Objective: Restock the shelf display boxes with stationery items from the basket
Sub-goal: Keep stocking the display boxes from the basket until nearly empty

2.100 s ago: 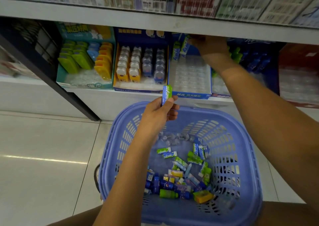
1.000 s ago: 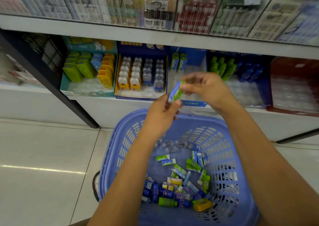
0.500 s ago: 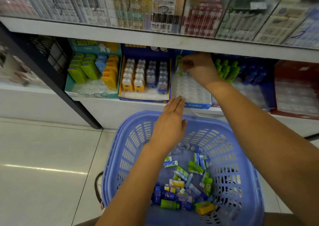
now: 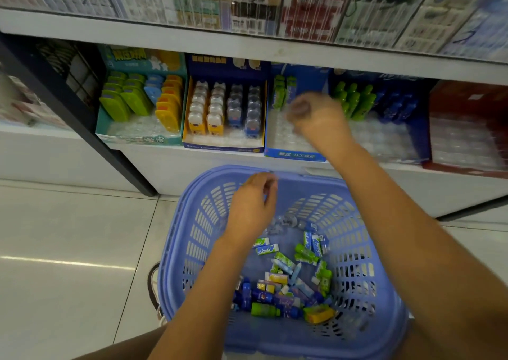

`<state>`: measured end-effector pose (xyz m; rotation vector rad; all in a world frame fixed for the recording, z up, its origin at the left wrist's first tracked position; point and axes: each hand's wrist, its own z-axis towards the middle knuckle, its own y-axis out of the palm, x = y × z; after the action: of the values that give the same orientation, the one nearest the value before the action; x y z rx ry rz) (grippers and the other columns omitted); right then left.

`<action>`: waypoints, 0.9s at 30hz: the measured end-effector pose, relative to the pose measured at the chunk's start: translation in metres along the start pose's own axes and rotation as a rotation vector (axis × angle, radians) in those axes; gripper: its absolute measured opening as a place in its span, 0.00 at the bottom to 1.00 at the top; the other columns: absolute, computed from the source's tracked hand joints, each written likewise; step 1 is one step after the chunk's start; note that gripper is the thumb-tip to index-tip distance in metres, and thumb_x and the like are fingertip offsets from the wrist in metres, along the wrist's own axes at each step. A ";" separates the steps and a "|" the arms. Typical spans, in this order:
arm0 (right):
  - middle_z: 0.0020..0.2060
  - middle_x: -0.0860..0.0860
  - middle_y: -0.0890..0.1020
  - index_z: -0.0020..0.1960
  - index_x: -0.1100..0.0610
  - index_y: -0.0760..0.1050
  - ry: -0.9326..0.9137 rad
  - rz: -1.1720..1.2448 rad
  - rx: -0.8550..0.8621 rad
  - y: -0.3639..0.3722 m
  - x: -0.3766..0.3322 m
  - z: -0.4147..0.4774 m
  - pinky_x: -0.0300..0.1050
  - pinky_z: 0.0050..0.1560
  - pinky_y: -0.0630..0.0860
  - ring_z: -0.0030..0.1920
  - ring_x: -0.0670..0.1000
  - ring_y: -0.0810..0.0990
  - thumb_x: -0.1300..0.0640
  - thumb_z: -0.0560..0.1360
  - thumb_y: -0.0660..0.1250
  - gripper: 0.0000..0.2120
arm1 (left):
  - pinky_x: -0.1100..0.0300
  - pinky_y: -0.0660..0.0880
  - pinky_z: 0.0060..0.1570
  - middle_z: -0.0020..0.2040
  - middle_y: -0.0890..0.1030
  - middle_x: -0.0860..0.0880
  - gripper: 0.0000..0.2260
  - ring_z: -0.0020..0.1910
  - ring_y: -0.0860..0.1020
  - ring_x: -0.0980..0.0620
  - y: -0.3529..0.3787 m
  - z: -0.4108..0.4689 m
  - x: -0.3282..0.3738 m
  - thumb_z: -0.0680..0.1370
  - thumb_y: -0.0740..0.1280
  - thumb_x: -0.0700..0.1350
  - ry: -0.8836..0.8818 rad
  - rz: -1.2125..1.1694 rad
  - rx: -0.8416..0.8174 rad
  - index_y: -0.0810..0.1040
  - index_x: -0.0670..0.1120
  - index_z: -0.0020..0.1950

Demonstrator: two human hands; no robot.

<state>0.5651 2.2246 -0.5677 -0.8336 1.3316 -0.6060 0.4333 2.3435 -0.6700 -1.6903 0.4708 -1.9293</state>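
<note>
Shelf level: right hand, motion-blurred, finger state undeterminable, hovers over blue display box. Left hand, fingers loosely curled, empty, above purple basket of erasers.

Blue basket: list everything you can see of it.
The basket is light blue plastic, rectangular with rounded corners, a thick smooth rim and walls cut into rows of slots. It sits upright and open, in front of the shelf, above the tiled floor; what bears it is hidden. A dark loop shows at its left edge. Small mixed stationery packs lie loose on its bottom, toward the near side. The left hand hangs over its far side; contact cannot be told.
</note>
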 end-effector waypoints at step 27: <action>0.59 0.58 0.76 0.60 0.60 0.74 0.095 -0.149 -0.746 0.208 0.158 -0.128 0.47 0.54 0.73 0.57 0.59 0.76 0.59 0.73 0.70 0.17 | 0.50 0.72 0.60 0.67 0.68 0.41 0.14 0.63 0.70 0.41 0.102 -0.056 -0.147 0.79 0.61 0.38 -0.575 0.490 -0.588 0.71 0.43 0.65</action>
<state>0.4479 2.1975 -0.8328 -1.5310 1.6138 -0.2477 0.4062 2.3443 -0.8554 -2.1138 1.1589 -0.9390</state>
